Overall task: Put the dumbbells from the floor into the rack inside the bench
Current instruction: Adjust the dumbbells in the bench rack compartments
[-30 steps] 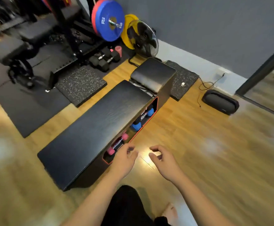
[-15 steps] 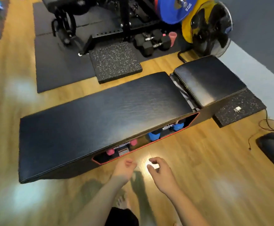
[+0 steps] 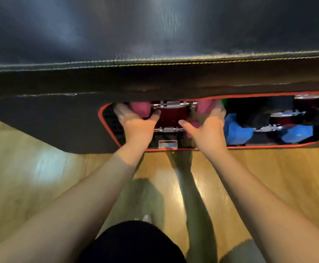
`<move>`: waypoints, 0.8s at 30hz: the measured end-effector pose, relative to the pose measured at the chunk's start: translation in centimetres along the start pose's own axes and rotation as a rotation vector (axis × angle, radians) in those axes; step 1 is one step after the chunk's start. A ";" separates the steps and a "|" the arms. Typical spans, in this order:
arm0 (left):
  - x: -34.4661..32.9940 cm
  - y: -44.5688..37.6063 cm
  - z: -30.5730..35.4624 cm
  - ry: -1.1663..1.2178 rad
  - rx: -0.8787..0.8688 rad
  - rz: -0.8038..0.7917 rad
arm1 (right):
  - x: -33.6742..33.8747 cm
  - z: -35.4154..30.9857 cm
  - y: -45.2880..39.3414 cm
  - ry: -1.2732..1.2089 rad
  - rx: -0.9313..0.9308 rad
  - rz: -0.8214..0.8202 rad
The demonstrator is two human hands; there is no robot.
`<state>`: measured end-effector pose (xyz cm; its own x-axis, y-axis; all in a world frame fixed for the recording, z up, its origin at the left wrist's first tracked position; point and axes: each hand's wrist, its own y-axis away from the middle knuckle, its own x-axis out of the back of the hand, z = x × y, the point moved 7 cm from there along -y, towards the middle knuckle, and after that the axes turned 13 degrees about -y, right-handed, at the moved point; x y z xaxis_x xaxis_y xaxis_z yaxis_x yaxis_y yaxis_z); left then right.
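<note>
Since half a second ago the camera has dropped close to the bench (image 3: 154, 35), and both hands, which hovered over the wooden floor (image 3: 268, 177), have gone into the red-edged rack opening (image 3: 105, 128) in the bench's side. The left hand (image 3: 135, 124) has its fingers curled over the left pink head of the pink dumbbell (image 3: 141, 109) at the back of the compartment, thumb pointing inward. The right hand (image 3: 208, 130) cups the right pink head in the same way, its fingertips hidden in blur, so how firmly either hand grips cannot be told. The chrome handle runs between the two hands, inside the rack. A blue dumbbell (image 3: 238, 131) lies in the next compartment, just right of the right hand.
</note>
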<state>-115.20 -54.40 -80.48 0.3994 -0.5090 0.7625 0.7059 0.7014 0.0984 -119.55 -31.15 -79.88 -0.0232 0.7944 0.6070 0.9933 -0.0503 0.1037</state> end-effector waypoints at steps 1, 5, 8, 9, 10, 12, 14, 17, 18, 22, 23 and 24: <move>-0.5 -0.2 -0.1 -0.021 -0.038 0.012 | -0.5 0.2 -0.2 -0.012 0.008 0.026; -1.5 -0.5 0.1 -0.152 -0.137 -0.025 | -0.7 -0.3 -1.1 -0.070 0.086 0.127; -1.0 -1.0 0.1 -0.162 -0.154 0.004 | -0.7 -1.1 -1.4 -0.114 0.106 0.218; -1.0 -1.2 0.2 -0.170 -0.146 -0.027 | -0.7 -1.4 -1.2 -0.090 0.103 0.250; -1.3 -1.5 0.3 -0.181 -0.150 -0.058 | -0.7 -1.5 -1.0 -0.065 0.099 0.280; -1.3 -1.6 0.3 -0.223 -0.144 -0.056 | -0.8 -1.6 -0.8 -0.034 0.101 0.292; -1.1 -1.7 0.2 -0.228 -0.187 0.026 | -0.8 -1.4 -1.3 -0.034 0.121 0.269; -0.8 -1.1 0.6 -0.192 -0.235 0.086 | -1.0 -1.2 -1.9 -0.021 0.132 0.232; -1.0 -1.4 0.5 -0.213 -0.219 0.060 | -1.0 -1.2 -1.8 -0.011 0.116 0.240; -1.3 -2.2 0.3 -0.331 -0.214 0.036 | -1.1 -1.3 -1.2 0.051 0.122 0.271; -1.3 -2.2 0.2 -0.333 -0.216 0.050 | -1.1 -1.4 -1.2 0.061 0.133 0.263; -1.3 -2.2 0.0 -0.324 -0.205 0.055 | -1.2 -1.5 -1.3 0.064 0.132 0.250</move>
<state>-117.26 -55.30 -81.65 0.2579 -0.2662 0.9288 0.8038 0.5925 -0.0534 -120.93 -32.96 -79.59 0.2213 0.7274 0.6496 0.9752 -0.1574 -0.1559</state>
